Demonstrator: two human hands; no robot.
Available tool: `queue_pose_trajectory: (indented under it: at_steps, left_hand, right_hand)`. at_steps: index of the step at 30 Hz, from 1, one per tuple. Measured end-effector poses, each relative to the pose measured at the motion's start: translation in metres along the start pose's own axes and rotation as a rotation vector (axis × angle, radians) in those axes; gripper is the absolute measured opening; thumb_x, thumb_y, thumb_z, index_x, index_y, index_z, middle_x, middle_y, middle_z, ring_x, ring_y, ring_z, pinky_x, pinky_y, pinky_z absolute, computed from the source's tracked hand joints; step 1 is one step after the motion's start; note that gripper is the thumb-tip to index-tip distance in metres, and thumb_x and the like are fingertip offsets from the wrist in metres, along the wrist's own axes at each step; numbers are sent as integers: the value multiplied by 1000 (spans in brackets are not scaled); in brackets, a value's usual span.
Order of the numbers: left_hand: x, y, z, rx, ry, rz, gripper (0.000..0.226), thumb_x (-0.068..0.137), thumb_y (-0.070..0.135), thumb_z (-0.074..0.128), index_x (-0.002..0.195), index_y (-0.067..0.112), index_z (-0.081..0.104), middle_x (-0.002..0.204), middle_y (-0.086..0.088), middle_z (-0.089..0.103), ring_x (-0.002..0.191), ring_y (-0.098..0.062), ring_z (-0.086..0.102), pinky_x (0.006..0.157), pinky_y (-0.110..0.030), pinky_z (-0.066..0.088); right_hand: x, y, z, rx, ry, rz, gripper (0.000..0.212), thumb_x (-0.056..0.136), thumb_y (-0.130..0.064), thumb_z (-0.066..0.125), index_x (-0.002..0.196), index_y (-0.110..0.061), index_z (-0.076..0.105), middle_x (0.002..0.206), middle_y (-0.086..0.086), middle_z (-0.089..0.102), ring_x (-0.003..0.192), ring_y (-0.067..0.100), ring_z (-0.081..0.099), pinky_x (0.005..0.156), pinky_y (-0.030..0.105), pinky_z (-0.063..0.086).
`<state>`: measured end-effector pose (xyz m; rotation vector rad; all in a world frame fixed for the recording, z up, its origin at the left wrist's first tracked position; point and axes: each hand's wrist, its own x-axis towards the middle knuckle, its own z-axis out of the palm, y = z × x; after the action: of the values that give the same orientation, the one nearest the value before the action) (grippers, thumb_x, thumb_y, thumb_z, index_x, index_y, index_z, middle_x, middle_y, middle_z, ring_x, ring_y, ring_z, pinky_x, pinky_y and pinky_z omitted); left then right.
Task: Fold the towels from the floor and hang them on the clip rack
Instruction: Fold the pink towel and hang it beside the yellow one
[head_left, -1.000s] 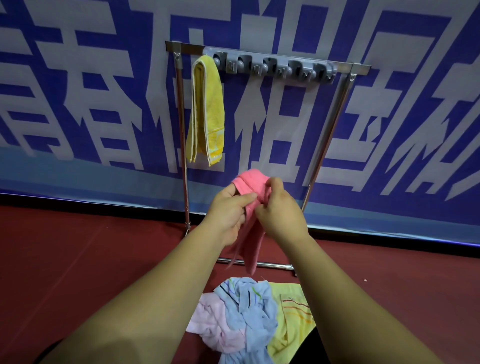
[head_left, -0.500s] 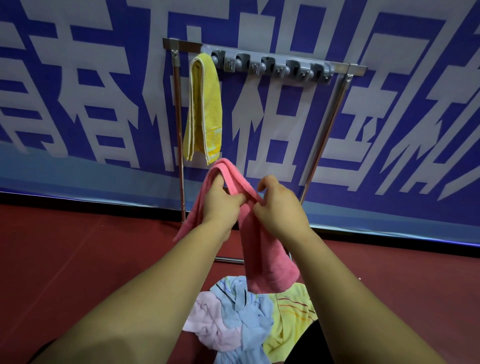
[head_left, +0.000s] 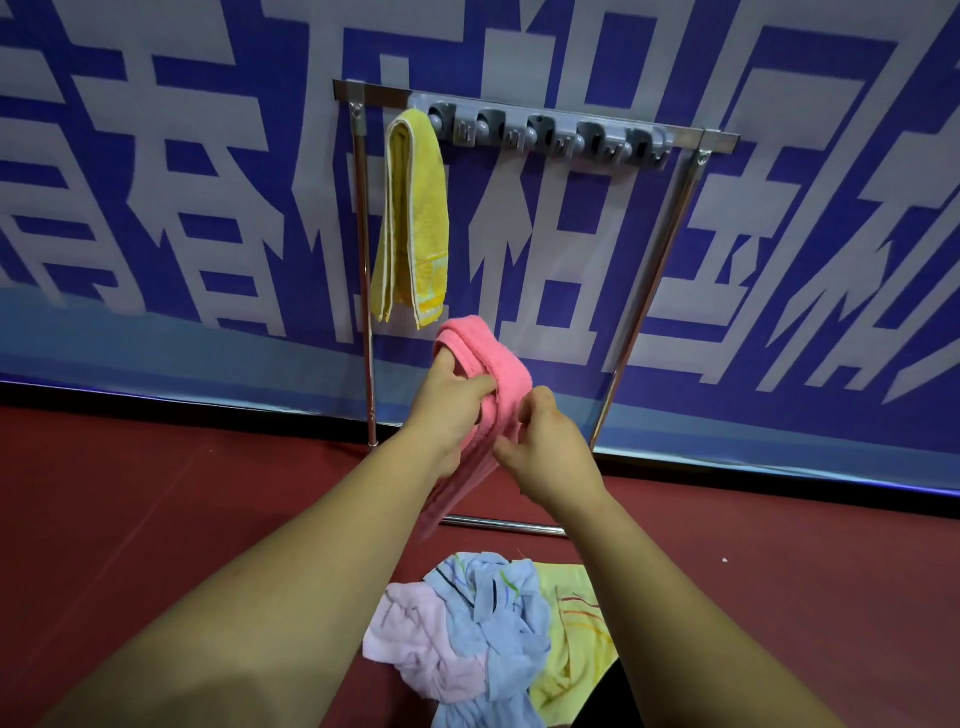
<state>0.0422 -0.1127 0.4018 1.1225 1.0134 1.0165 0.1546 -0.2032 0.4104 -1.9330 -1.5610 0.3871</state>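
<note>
A pink towel (head_left: 498, 364) hangs folded over my left hand (head_left: 449, 410), whose fingers reach up inside the fold while the thumb presses the cloth. My right hand (head_left: 545, 447) pinches the towel's right edge just below the fold. The towel's lower end hangs down between my forearms. Above stands the clip rack (head_left: 550, 132), a grey strip of several clips on a metal bar. A folded yellow towel (head_left: 415, 218) hangs from its leftmost clip. On the floor near me lies a heap of a pale pink towel (head_left: 415, 644), a blue towel (head_left: 498, 608) and a light yellow towel (head_left: 571, 634).
The rack's metal legs (head_left: 366, 291) and its base bar (head_left: 504, 525) stand on a dark red floor (head_left: 156, 509). Right behind is a blue and white banner wall (head_left: 208, 182). A black strip runs along the wall's foot.
The pink towel has been gathered into a narrower fold. The broad flap that hung low in front of the heap is gone, and both hands hold the fold together.
</note>
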Motion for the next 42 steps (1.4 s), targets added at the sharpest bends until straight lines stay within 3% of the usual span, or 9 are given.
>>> queue_pose_trajectory:
  at_steps: [6, 10, 16, 20, 24, 29, 34, 39, 42]
  left_hand:
    - [-12, 11, 4, 28, -92, 19, 81, 90, -2, 64, 159, 34, 42, 124, -8, 78, 114, -30, 76, 99, -54, 62]
    - [-6, 7, 3, 150, -32, 72, 85, 79, 8, 72, 155, 35, 46, 115, 1, 81, 111, -24, 77, 98, -52, 62]
    - [-15, 16, 6, 281, 103, 137, 66, 88, 9, 79, 146, 31, 56, 108, 6, 81, 106, -18, 76, 94, -43, 63]
    - [-15, 19, 11, 366, 225, 132, 54, 91, 8, 72, 140, 26, 58, 111, -2, 78, 101, -26, 74, 81, -36, 59]
    - [-13, 21, 15, 281, 194, 121, 55, 88, 3, 69, 137, 24, 56, 112, -2, 78, 102, -26, 74, 89, -47, 63]
    - [-11, 26, 5, 18, -47, 97, 59, 93, -7, 70, 144, 21, 60, 122, -4, 79, 115, -28, 75, 95, -50, 63]
    - [-18, 36, -1, -278, -248, 5, 48, 98, -8, 66, 139, 17, 66, 119, -14, 79, 94, -24, 78, 72, -33, 65]
    - [-22, 36, -7, -197, -367, -76, 51, 99, -9, 63, 140, 22, 67, 119, -14, 78, 95, -28, 78, 76, -39, 67]
    - [-24, 35, -10, -72, -385, -166, 44, 99, -10, 62, 135, 14, 69, 105, -12, 79, 75, -18, 77, 57, -26, 61]
  right_hand:
    - [9, 0, -4, 35, 151, 12, 39, 94, -49, 66, 100, -18, 42, 83, 0, 64, 73, 25, 60, 57, 37, 41]
    - [11, 0, -5, 16, 170, -64, 31, 99, -39, 63, 115, -20, 44, 95, 5, 72, 82, 32, 68, 68, 45, 57]
    - [10, 2, -9, 14, 173, -112, 34, 96, -25, 58, 130, -22, 51, 86, -1, 68, 77, 25, 64, 60, 35, 40]
    - [-1, -2, -5, 27, 134, -174, 37, 91, -17, 59, 125, -25, 47, 83, -2, 62, 78, 29, 61, 62, 38, 43]
    - [-8, 2, 2, 42, 66, -193, 30, 87, -16, 61, 109, -23, 42, 78, 2, 62, 72, 32, 59, 61, 44, 46]
    - [11, 20, -13, 578, 296, 180, 18, 84, -41, 67, 89, -31, 53, 76, -4, 62, 69, 20, 58, 77, 56, 57]
    - [26, 11, -41, 852, -134, 375, 64, 95, -72, 54, 110, -13, 76, 113, 3, 79, 110, 22, 69, 105, 47, 48]
    - [31, 1, -49, 1103, -225, 430, 47, 98, -41, 70, 126, -4, 73, 118, 15, 78, 106, 30, 74, 93, 46, 58]
    - [35, -3, -44, 1176, -188, 501, 39, 94, -19, 74, 128, 0, 71, 117, 21, 77, 111, 36, 73, 90, 47, 63]
